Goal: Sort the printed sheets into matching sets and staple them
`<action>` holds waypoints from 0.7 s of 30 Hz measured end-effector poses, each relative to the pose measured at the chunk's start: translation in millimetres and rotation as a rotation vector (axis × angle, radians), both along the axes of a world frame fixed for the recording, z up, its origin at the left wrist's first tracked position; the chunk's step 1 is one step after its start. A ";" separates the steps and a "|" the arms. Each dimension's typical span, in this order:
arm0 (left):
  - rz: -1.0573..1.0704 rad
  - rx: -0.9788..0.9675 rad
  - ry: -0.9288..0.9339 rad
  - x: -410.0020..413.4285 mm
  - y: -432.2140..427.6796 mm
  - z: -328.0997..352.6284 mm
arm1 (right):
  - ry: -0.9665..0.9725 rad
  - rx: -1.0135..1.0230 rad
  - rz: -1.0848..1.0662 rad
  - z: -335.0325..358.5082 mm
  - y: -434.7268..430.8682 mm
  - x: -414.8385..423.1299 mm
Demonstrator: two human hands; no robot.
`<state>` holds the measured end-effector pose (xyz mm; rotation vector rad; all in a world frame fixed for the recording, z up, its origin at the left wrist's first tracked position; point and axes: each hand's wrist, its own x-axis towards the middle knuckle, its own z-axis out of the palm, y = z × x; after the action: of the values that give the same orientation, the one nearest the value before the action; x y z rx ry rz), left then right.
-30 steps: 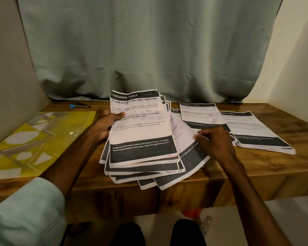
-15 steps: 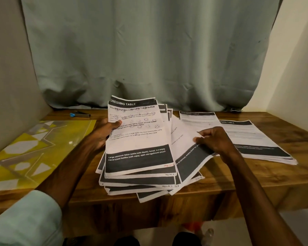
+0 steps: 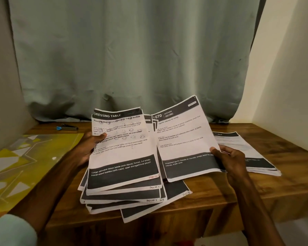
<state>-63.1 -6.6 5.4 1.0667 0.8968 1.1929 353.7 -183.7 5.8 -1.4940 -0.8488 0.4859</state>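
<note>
Left hand (image 3: 91,146) gripping fanned sheets (image 3: 123,157) over desk (image 3: 212,197); right hand (image 3: 232,162) pinching kitchen sheet (image 3: 185,139), lifting beside them.

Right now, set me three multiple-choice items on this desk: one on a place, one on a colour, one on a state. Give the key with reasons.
1. Where does the blue-tipped tool lie?
A. at the table's back left, near the curtain
B. on the floor
C. on a chair

2. What colour is the patterned board on the left?
A. red
B. yellow
C. blue

3. How is the KITCHEN sheet placed?
A. flat on the table
B. crumpled into a ball
C. raised, pinched by the right hand

Key:
1 A: it lies on the wood just in front of the curtain's hem.
2 B: its ground is yellow with pale shapes.
3 C: the thumb lies on its right edge and it tilts above the loose pile.
</note>
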 end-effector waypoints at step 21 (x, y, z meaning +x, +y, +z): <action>0.261 0.104 0.286 10.4 13.9 -13.1 | 0.124 0.111 -0.177 -6.5 37.5 -29.3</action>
<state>-52.8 7.3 -7.7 1.2535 1.2362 1.3340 324.4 -146.2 -0.8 -1.4075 -0.6298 0.3893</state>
